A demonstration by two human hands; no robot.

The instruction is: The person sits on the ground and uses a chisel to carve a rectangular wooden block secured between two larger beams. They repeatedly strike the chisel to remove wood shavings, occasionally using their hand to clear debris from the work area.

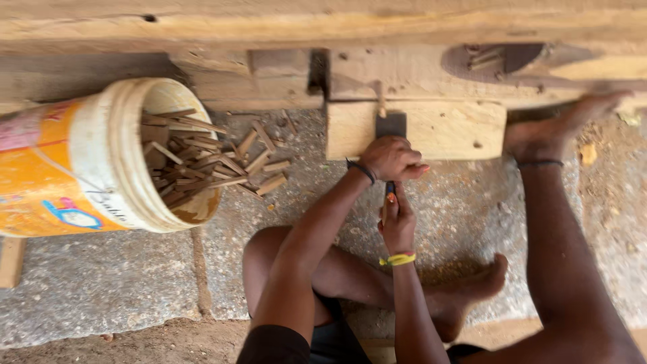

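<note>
Bare knee point(269, 256) nearest; right hand point(399, 222) grips dark chisel handle point(390, 190), left hand point(391, 158) clasped above, steadying flat steel blade point(391, 125). Blade meets pale wooden block point(438, 128). Left of block: tipped yellow plastic bucket point(81, 162), spilling wood slivers point(259, 165).

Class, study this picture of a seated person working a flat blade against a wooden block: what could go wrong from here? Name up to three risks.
1. Both hands, left hand and right hand, grip the blade close together; a slip might cut a finger.
2. A bare foot braces the wooden block beside the blade, so it seems exposed.
3. The tipped bucket is spilling wood slivers onto the stone floor, which might prick bare skin.
</note>
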